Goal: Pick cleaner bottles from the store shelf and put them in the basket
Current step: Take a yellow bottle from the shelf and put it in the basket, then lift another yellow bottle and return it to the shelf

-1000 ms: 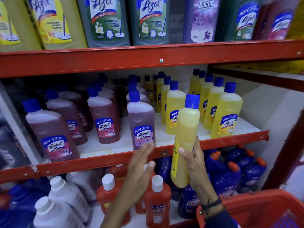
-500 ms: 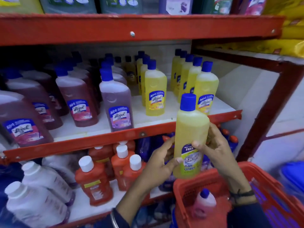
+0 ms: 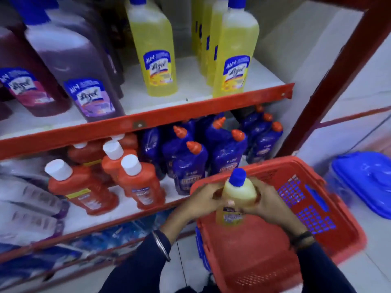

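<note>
A yellow cleaner bottle (image 3: 238, 193) with a blue cap stands upright inside the red basket (image 3: 330, 237), held from both sides. My left hand (image 3: 203, 201) wraps its left side and my right hand (image 3: 268, 203) its right side. More yellow bottles (image 3: 154, 45) with blue caps stand on the white shelf (image 3: 190, 89) above, next to purple bottles (image 3: 76, 66). The basket's floor around the bottle is mostly hidden by my hands and arms.
The lower shelf holds orange bottles (image 3: 137, 185) with white caps and dark blue bottles (image 3: 190, 166) with orange nozzles. A red shelf post (image 3: 338, 75) rises at the right. A blue plastic lid (image 3: 366, 180) lies on the floor right of the basket.
The view dropped downward. Both hands carried the yellow bottle from in front of the shelf edge down into the red basket, and my left hand closed fully on it.
</note>
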`<state>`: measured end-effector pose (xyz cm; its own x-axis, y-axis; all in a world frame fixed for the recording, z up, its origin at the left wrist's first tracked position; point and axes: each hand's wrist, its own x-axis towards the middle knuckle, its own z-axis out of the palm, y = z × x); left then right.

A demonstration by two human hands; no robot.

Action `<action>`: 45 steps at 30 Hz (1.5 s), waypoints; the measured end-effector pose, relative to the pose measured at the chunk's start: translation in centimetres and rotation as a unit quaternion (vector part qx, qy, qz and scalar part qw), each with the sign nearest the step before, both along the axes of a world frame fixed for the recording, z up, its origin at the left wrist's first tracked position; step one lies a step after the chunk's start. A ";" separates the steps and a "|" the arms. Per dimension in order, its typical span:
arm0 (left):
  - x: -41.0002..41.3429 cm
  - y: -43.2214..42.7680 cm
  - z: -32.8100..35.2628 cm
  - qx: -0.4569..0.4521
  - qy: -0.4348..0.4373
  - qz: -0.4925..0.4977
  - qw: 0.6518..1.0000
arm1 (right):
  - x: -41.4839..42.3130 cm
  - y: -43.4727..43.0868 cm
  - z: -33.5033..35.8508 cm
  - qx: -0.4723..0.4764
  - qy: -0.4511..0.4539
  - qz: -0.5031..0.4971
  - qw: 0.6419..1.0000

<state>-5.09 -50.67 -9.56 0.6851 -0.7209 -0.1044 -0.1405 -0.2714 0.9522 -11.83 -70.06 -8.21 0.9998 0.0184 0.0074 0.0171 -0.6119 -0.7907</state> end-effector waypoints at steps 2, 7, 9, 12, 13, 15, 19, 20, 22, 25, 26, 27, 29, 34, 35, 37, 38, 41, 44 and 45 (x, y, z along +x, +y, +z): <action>0.2 -0.7 -2.1 0.085 -0.020 -0.030 0.996 | -0.2 -0.4 -1.9 -0.083 0.042 0.005 0.996; -0.1 -3.9 -6.2 0.308 0.035 -0.030 0.950 | 0.0 -0.4 -6.9 -0.206 0.147 0.036 0.967; -0.3 -4.9 -7.5 0.334 0.099 -0.013 0.937 | 0.1 -0.3 -8.6 -0.192 0.182 0.045 0.963; -0.1 -5.6 -8.9 0.384 0.080 -0.054 0.918 | 0.2 -0.1 -10.3 -0.152 0.214 0.060 0.963; 0.0 -5.7 -9.2 0.413 0.044 -0.073 0.907 | 0.3 0.1 -10.7 -0.141 0.222 0.065 0.962; 0.1 -5.9 -10.0 0.448 0.001 -0.086 0.890 | 0.3 0.2 -11.2 -0.125 0.228 0.071 0.963; 0.4 -5.9 -10.7 0.431 0.008 -0.116 0.895 | 0.7 -0.2 -11.7 -0.134 0.231 0.069 0.961; 0.5 -5.9 -10.8 0.425 0.009 -0.125 0.896 | 0.6 -0.3 -11.7 -0.144 0.233 0.071 0.959; 0.5 -5.7 -10.5 0.425 0.008 -0.140 0.894 | 0.6 -0.5 -11.6 -0.153 0.241 0.073 0.956; 0.8 -5.3 -9.0 0.395 -0.005 -0.136 0.908 | 0.5 -0.5 -11.3 -0.167 0.257 0.080 0.948; 0.9 -5.0 -8.1 0.367 -0.003 -0.123 0.922 | 0.5 -0.6 -11.1 -0.178 0.264 0.081 0.944; 0.8 -4.6 -6.9 0.336 0.000 -0.105 0.936 | 0.5 -0.7 -10.8 -0.190 0.269 0.081 0.941; 0.8 -3.3 -3.9 0.256 -0.001 -0.061 0.965 | 0.6 -1.2 -9.4 -0.198 0.272 0.070 0.939; 1.0 0.8 4.8 0.054 -0.068 0.040 0.995 | 2.4 -1.5 -0.2 -0.087 0.064 -0.047 0.993; 1.2 1.6 6.3 0.023 -0.103 0.056 0.993 | 3.0 -1.0 2.2 -0.044 0.004 -0.075 0.996; 2.3 3.0 8.9 0.003 -0.198 0.087 0.976 | 4.5 0.2 6.6 0.033 -0.119 -0.128 0.984; 3.1 3.7 10.0 0.011 -0.256 0.104 0.961 | 5.7 0.8 8.3 0.065 -0.175 -0.153 0.970; 5.9 5.4 12.5 0.065 -0.441 0.172 0.878 | 10.4 2.1 12.2 0.121 -0.290 -0.217 0.924; 8.6 6.8 13.4 0.117 -0.548 0.241 0.792 | 15.3 3.3 14.1 0.089 -0.306 -0.249 0.915; 9.4 7.1 13.4 0.135 -0.555 0.260 0.779 | 16.6 3.8 14.5 0.062 -0.300 -0.255 0.917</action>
